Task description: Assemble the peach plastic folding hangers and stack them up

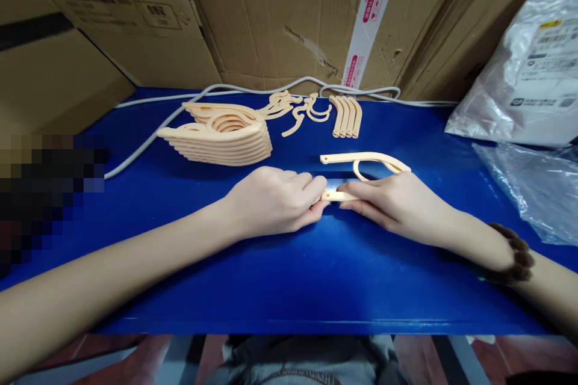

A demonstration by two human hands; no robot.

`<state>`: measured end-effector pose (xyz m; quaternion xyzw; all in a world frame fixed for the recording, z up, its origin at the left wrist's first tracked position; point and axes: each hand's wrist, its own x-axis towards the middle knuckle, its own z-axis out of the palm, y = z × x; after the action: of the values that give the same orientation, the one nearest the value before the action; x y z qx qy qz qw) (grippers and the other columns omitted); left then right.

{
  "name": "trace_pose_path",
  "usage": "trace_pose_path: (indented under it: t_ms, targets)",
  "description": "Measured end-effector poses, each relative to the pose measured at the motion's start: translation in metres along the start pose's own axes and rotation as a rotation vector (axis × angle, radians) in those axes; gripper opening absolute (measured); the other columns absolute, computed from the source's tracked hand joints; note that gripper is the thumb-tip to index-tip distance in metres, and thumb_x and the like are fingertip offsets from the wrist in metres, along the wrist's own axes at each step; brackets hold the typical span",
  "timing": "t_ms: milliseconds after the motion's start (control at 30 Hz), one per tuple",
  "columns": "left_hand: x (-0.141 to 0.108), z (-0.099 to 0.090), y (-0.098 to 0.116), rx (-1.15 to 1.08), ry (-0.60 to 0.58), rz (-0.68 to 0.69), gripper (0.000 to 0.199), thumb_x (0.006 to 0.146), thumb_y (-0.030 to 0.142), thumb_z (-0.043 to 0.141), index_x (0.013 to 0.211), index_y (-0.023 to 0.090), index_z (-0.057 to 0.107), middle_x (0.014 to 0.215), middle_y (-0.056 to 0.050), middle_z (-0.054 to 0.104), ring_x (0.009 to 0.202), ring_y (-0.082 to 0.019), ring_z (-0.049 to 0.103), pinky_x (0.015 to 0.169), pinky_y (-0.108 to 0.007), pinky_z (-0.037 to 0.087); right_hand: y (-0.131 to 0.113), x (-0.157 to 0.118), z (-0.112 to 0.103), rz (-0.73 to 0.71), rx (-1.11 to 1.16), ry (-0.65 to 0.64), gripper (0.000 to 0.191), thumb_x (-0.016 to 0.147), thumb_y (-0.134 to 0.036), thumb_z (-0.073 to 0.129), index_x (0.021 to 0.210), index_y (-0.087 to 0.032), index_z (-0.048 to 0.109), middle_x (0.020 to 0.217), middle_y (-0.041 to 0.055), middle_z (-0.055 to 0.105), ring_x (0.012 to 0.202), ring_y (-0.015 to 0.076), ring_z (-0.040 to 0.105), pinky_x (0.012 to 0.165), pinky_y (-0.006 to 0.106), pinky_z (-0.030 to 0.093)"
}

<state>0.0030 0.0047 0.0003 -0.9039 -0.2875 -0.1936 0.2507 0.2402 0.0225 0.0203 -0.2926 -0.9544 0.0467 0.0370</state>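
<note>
My right hand (383, 201) is closed around a cream plastic hanger frame (352, 158), whose upper arm and inner loop rise above my fingers. One holed end of the frame points left, towards my left hand (282, 200). That hand is closed in a pinch, with its fingertips against a small cream piece at the frame's lower end. Most of this piece is hidden by the fingers, so I cannot tell its shape. The two hands are close together, just above the blue table (289, 289).
Beyond my left hand stands a stack of cream hanger frames (221, 144). Loose hooks (295, 117) and several curved arms (345, 117) lie at the back. A grey cable (149, 141) runs along cardboard boxes (280, 18). At right lie a plastic-wrapped package (524, 84) and clear film (537, 192).
</note>
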Motion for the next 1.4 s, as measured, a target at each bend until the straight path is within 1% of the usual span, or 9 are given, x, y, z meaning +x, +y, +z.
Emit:
trace_pose_path:
  t_ms: [200,433,633,800,1033,1167,1333,1400]
  targets:
    - [0.0002,0.0005,0.0016,-0.047,-0.020,-0.030,0.023,0.091,0.028,0.048,0.070,0.019,0.050,0.056,0.004,0.055,0.046,-0.014,0.057,0.042,-0.029,0.026,0.0008,0.0005,-0.0003,-0.016,0.000,0.022,0.042,0.104,-0.040,0.029,0.102,-0.018,0.066,0.065,0.0017,0.061,0.052,0.0144,0.051,0.052,0.027,0.026]
    - [-0.0001,-0.0010,0.0024,-0.057,-0.021,-0.039,0.023,0.091,0.032,0.051,0.072,0.018,0.052,0.056,0.003,0.056,0.045,-0.014,0.057,0.042,-0.029,0.027,0.0014,0.0003,0.0003,-0.017,0.008,0.013,0.043,0.104,-0.040,0.028,0.106,-0.019,0.065,0.067,0.0015,0.062,0.053,0.0143,0.052,0.053,0.027,0.027]
    - [-0.0005,-0.0009,0.0042,-0.073,-0.031,-0.043,0.023,0.089,0.036,0.054,0.075,0.018,0.054,0.057,0.002,0.057,0.047,-0.016,0.059,0.043,-0.029,0.031,0.0013,-0.0001,-0.0013,-0.015,0.015,0.000,0.042,0.104,-0.042,0.029,0.106,-0.019,0.065,0.067,0.0015,0.063,0.055,0.0147,0.054,0.053,0.028,0.027]
    - [-0.0020,-0.0002,0.0046,-0.100,-0.042,-0.053,0.024,0.089,0.038,0.055,0.076,0.018,0.054,0.057,0.002,0.056,0.047,-0.016,0.059,0.043,-0.029,0.033,0.0019,-0.0013,-0.0009,0.010,0.035,-0.017,0.042,0.104,-0.043,0.030,0.109,-0.019,0.064,0.069,0.0018,0.065,0.057,0.0152,0.056,0.054,0.028,0.027]
    - [-0.0016,-0.0014,0.0043,-0.084,-0.059,-0.039,0.024,0.091,0.037,0.053,0.077,0.018,0.054,0.058,0.002,0.056,0.049,-0.016,0.060,0.044,-0.029,0.033,-0.0006,-0.0015,-0.0012,0.011,0.016,0.002,0.044,0.104,-0.042,0.029,0.101,-0.018,0.065,0.063,0.0019,0.062,0.053,0.0151,0.053,0.053,0.027,0.028]
    - [-0.0014,-0.0002,0.0042,-0.081,-0.060,-0.029,0.027,0.093,0.039,0.050,0.077,0.018,0.053,0.058,0.002,0.056,0.049,-0.016,0.059,0.044,-0.029,0.031,-0.0005,-0.0025,-0.0003,0.028,0.024,0.009,0.043,0.104,-0.042,0.030,0.104,-0.018,0.066,0.070,0.0027,0.066,0.056,0.0148,0.056,0.053,0.027,0.030]
    - [-0.0012,0.0037,0.0025,-0.090,-0.085,-0.017,0.027,0.098,0.032,0.043,0.076,0.018,0.050,0.061,0.002,0.057,0.050,-0.015,0.059,0.044,-0.030,0.030,0.0044,-0.0031,0.0052,-0.013,0.018,0.033,0.043,0.104,-0.041,0.030,0.113,-0.017,0.064,0.075,0.0036,0.069,0.060,0.0156,0.061,0.056,0.028,0.034]
    - [-0.0015,0.0048,0.0005,-0.110,-0.093,-0.002,0.027,0.099,0.032,0.041,0.077,0.018,0.050,0.062,0.002,0.058,0.051,-0.015,0.059,0.045,-0.030,0.030,0.0061,-0.0034,0.0068,-0.026,0.010,0.045,0.041,0.104,-0.040,0.031,0.117,-0.017,0.064,0.080,0.0043,0.071,0.063,0.0158,0.063,0.056,0.028,0.035]
